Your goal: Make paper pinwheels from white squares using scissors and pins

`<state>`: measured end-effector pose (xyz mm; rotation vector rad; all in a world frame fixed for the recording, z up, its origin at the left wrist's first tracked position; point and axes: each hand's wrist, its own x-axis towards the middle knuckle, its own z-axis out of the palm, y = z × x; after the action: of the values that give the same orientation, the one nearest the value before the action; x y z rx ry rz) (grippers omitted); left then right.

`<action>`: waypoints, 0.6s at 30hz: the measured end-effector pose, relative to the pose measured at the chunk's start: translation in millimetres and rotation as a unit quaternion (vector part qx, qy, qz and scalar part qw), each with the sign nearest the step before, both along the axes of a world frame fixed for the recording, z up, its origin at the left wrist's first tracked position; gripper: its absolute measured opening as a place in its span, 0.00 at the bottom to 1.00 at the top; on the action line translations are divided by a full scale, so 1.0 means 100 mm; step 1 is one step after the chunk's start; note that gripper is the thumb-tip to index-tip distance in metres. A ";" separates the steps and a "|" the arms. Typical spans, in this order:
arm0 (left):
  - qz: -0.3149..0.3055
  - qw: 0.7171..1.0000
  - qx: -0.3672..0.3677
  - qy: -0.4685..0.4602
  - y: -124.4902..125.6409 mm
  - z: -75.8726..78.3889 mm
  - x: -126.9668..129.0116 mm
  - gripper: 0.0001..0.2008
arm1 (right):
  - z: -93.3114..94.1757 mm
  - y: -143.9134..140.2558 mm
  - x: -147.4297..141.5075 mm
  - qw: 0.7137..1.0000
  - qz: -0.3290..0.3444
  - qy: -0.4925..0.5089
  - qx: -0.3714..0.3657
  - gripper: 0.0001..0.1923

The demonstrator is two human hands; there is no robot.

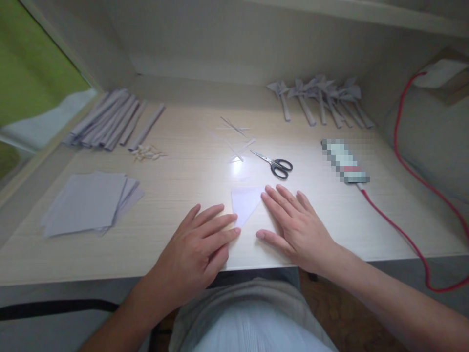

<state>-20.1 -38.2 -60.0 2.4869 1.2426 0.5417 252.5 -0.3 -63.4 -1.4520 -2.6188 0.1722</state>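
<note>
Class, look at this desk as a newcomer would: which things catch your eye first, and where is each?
First, the two hands flat at the near edge: the left hand and right hand press a pale folded paper triangle between them. Behind it lie black-handled scissors in a bright glare. A red cable snakes down the right side, and folded paper pieces line the back.

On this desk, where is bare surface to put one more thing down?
Free: the near strip between the stack of sheets and the left hand; the middle between the small wood bits and the scissors; the near right corner beyond the red cable. Crowded: the back, with rolled strips and finished paper pieces, and around the folded paper by the right hand.
</note>
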 end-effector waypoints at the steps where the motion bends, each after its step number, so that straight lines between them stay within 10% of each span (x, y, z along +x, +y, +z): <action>1: 0.002 1.000 0.000 0.001 0.00 0.00 0.00 0.18 | 0.00 0.01 0.00 1.000 -0.002 0.000 0.001 0.40; 11: 0.134 0.990 0.035 -0.035 0.03 0.06 0.21 0.12 | -0.05 0.03 -0.02 0.999 -0.020 -0.021 0.015 0.40; 18: 0.230 0.961 -0.026 0.150 0.50 0.42 0.79 0.14 | 0.12 0.14 0.01 0.999 0.015 -0.036 0.037 0.33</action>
<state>59.0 11.4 -18.1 2.2924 1.9484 0.2292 253.1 13.3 -50.9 -1.4220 -2.6727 0.0255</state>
